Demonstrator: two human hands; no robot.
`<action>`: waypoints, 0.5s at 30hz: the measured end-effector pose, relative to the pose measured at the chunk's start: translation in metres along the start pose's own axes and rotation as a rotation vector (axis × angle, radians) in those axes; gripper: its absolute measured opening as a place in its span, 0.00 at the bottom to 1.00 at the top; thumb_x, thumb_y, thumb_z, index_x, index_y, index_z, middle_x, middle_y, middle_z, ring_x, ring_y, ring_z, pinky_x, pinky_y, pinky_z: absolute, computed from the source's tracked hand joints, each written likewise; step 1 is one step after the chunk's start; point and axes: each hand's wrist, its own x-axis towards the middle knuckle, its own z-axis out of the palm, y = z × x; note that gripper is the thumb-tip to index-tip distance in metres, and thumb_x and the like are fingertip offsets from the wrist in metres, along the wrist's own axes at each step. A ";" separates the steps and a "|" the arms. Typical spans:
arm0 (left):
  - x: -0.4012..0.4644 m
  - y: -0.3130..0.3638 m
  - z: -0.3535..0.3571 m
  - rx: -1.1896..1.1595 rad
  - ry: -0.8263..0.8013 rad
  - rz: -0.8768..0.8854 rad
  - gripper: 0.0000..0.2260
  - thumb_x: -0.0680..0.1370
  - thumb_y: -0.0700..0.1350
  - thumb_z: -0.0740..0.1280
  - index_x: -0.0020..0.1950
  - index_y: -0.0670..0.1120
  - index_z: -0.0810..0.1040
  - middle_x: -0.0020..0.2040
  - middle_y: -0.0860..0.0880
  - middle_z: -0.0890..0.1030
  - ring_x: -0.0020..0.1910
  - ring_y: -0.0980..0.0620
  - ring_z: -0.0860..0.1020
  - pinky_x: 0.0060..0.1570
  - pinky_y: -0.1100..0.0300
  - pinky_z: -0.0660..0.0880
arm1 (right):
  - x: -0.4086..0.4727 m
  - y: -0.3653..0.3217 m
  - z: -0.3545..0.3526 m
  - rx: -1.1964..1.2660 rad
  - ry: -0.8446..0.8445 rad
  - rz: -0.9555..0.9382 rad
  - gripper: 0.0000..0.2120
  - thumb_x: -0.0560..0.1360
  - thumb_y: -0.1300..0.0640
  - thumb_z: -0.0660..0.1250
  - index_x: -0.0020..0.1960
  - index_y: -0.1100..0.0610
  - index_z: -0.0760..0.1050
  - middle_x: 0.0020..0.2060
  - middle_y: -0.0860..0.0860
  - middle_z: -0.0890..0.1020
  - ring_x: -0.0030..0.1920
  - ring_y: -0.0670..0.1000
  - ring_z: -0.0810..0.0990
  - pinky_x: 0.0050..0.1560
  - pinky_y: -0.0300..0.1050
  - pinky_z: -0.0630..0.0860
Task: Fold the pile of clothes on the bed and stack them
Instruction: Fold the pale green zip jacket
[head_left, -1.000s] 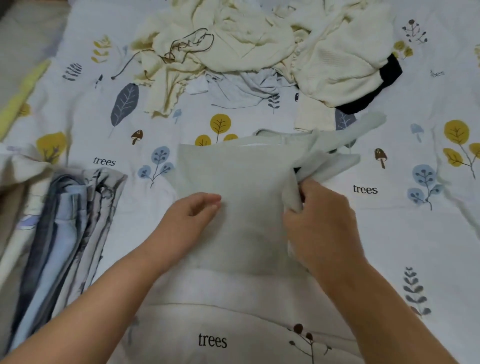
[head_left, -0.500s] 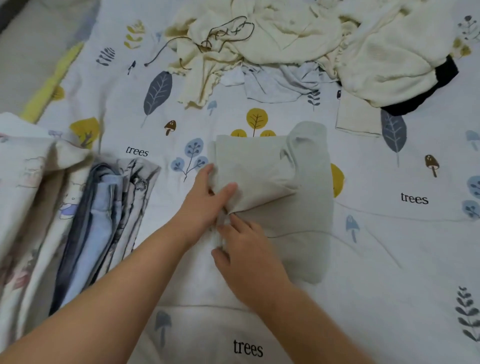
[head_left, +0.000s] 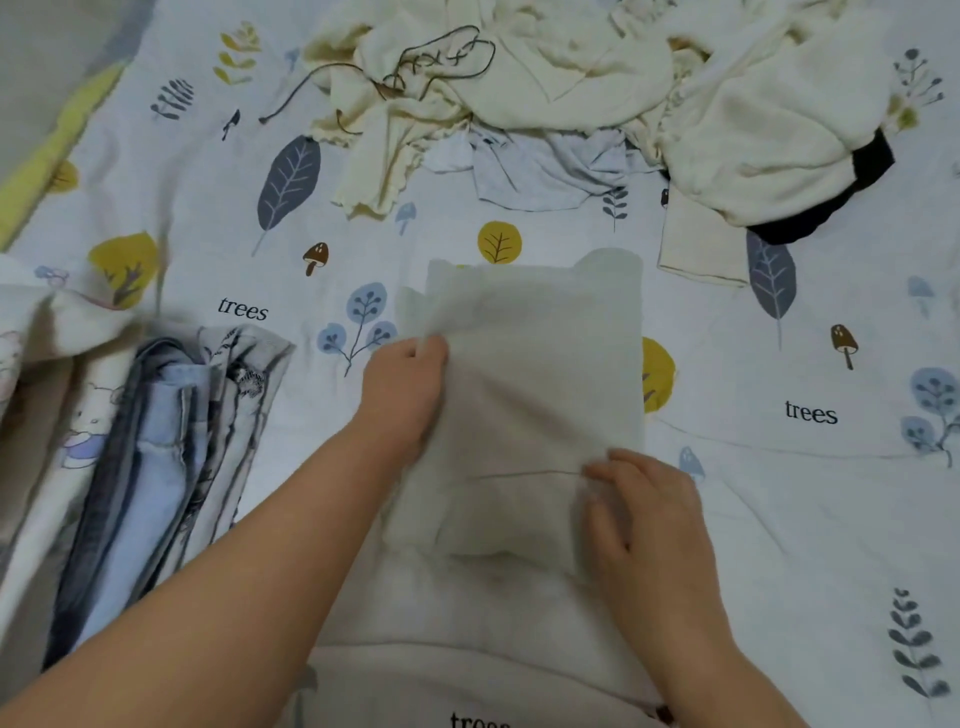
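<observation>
So the pale grey-green garment (head_left: 540, 384) is lying flat on the bed (head_left: 779, 493), folded into a rough rectangle right in the middle of the view, on top of the white sheet printed with leaves, mushrooms and the word "trees". The left hand (head_left: 402, 395) is on the garment's left edge about halfway up, and its fingers (head_left: 434, 349) are curled in and pinching a bit of the fabric there, so that side looks slightly lifted and rumpled. The right hand (head_left: 641, 514) is down at the garment's lower right corner, resting on the cloth; the fingers look fairly relaxed and spread over the fabric, but it's blurry there and I honestly can't tell if they're gripping the edge or just pressing on it. Off to the left, well apart from the garment, there's a stack of folded clothes (head_left: 156, 457) with denim-blue and grey-patterned pieces lying side by side, and next to that a white cloth with a cartoon print (head_left: 67, 415). Up at the top of the bed sits the unfolded pile (head_left: 571, 83): mostly cream-coloured stuff all crumpled together, a thin dark cord (head_left: 441, 57) looping over it, a light blue-grey piece (head_left: 540, 166) poking out underneath, and something black (head_left: 841, 192) sticking out under the cream on the right side.
</observation>
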 end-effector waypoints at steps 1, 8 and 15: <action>0.002 -0.004 -0.003 -0.021 -0.004 -0.089 0.09 0.75 0.43 0.60 0.34 0.44 0.67 0.31 0.46 0.65 0.31 0.50 0.64 0.33 0.58 0.62 | 0.003 0.002 0.001 0.003 -0.003 0.071 0.12 0.74 0.60 0.65 0.57 0.55 0.78 0.59 0.52 0.75 0.62 0.51 0.67 0.62 0.44 0.63; 0.005 0.005 -0.005 0.023 0.046 -0.079 0.11 0.75 0.43 0.63 0.34 0.43 0.67 0.29 0.47 0.64 0.30 0.50 0.63 0.34 0.57 0.62 | 0.030 0.007 0.003 0.123 -0.153 0.386 0.23 0.77 0.51 0.61 0.70 0.54 0.61 0.63 0.55 0.73 0.61 0.56 0.72 0.57 0.48 0.68; -0.018 -0.019 -0.002 0.578 0.269 0.452 0.23 0.74 0.46 0.64 0.68 0.42 0.67 0.73 0.39 0.60 0.70 0.39 0.62 0.64 0.41 0.61 | 0.030 -0.003 0.021 -0.079 0.008 0.192 0.34 0.76 0.46 0.60 0.77 0.50 0.49 0.75 0.56 0.53 0.74 0.53 0.51 0.71 0.48 0.52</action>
